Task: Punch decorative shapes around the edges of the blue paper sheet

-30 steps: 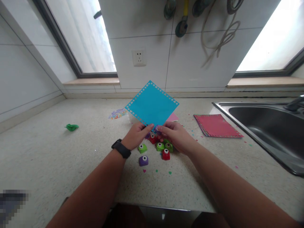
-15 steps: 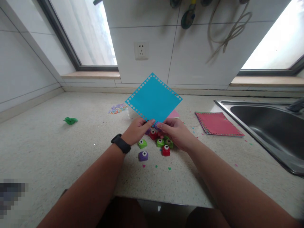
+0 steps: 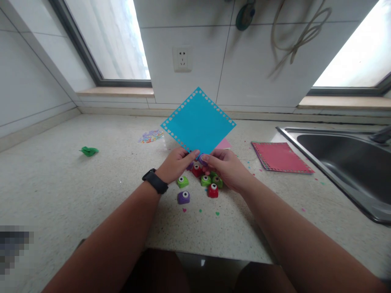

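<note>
Left fingers (image 3: 192, 156) pinch blue paper (image 3: 198, 122), right fingers (image 3: 211, 160) a purple punch (image 3: 201, 159) — an edge held square should cut cleanest.

The blue sheet (image 3: 198, 120) is showing smooth, matt paper; the nearest red punch (image 3: 213, 191) is gleaming like glossy plastic. The sink (image 3: 345, 162) is shining as metal. The green scrap (image 3: 89, 151) is perhaps showing thin plastic.

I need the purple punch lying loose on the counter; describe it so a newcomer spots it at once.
Left of the steel sink, on the speckled counter, find the left hand holding the blue sheet. Nearer the front edge lies a green punch, with the purple punch in front of it. Unlike the held punch in the right hand, also purple, it touches neither hand.
</note>
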The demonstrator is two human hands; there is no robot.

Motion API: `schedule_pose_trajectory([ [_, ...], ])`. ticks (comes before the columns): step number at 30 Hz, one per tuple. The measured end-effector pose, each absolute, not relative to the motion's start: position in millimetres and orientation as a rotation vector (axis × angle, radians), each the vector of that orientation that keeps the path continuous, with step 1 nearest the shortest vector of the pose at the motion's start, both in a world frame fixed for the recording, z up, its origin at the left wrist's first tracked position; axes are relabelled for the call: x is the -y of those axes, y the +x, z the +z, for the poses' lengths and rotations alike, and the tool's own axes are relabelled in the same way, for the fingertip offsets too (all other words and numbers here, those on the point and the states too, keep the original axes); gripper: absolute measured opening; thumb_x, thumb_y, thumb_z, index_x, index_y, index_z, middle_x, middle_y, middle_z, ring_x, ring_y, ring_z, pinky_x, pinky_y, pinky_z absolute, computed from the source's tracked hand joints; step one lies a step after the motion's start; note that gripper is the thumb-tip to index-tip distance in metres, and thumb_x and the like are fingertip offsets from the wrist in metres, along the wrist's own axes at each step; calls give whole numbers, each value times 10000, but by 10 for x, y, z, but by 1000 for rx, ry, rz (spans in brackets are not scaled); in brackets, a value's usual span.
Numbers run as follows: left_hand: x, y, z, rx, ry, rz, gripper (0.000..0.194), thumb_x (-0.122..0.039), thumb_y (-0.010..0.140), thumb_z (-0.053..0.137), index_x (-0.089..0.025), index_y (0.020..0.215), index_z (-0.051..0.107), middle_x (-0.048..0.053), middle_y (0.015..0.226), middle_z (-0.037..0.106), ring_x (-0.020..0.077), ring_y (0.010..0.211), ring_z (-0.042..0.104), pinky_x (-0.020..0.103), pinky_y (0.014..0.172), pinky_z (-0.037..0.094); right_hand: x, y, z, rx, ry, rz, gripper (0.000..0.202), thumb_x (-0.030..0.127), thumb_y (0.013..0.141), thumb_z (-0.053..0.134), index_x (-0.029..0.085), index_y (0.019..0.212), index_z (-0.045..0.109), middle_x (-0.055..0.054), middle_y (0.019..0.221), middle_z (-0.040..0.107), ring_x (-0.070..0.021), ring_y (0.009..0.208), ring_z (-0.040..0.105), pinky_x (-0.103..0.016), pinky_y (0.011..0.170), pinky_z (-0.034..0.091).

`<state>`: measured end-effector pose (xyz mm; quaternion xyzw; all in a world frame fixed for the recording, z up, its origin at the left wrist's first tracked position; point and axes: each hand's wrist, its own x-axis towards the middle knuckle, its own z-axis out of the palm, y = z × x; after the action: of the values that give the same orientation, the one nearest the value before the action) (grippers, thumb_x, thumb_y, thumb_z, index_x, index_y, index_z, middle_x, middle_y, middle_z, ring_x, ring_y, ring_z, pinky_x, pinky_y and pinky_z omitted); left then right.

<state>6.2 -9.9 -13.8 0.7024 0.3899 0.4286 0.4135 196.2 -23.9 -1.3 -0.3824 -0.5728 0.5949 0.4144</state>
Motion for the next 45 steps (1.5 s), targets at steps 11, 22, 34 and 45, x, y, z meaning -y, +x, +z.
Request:
schedule_pose_trajectory([
  [11, 100, 59, -136, -990, 1774, 1067, 444, -533, 934, 537, -189, 653, 515, -46, 585, 413, 108, 543, 347, 270, 523, 270, 249, 1963, 18, 1443, -955, 1487, 290, 460, 792, 776, 182, 788, 691, -40, 723, 682, -137, 586, 576, -282, 538, 464],
  [22, 105, 66, -130, -984, 1771, 1069, 436, -522, 932, 547, -186, 655, 522, -45, 585, 431, 106, 539, 357, 276, 537, 300, 233, 1965, 6, 1463, -945, 1462, 293, 457, 787, 780, 183, 752, 681, -32, 689, 660, -136, 573, 562, -283, 521, 433],
  [34, 151, 81, -90, -956, 1805, 1042, 418, -486, 940, 544, -177, 658, 547, -44, 595, 433, 110, 565, 362, 275, 560, 298, 214, 1966, -33, 1456, -886, 1455, 339, 456, 744, 806, 164, 731, 636, -8, 592, 603, -117, 482, 510, -271, 448, 358],
  [45, 162, 95, -82, -893, 1784, 1056, 396, -484, 934, 559, -179, 683, 574, -57, 599, 450, 108, 571, 368, 261, 573, 320, 193, 1965, -54, 1454, -838, 1490, 348, 445, 737, 809, 158, 752, 613, 23, 556, 561, -93, 436, 468, -238, 401, 331],
])
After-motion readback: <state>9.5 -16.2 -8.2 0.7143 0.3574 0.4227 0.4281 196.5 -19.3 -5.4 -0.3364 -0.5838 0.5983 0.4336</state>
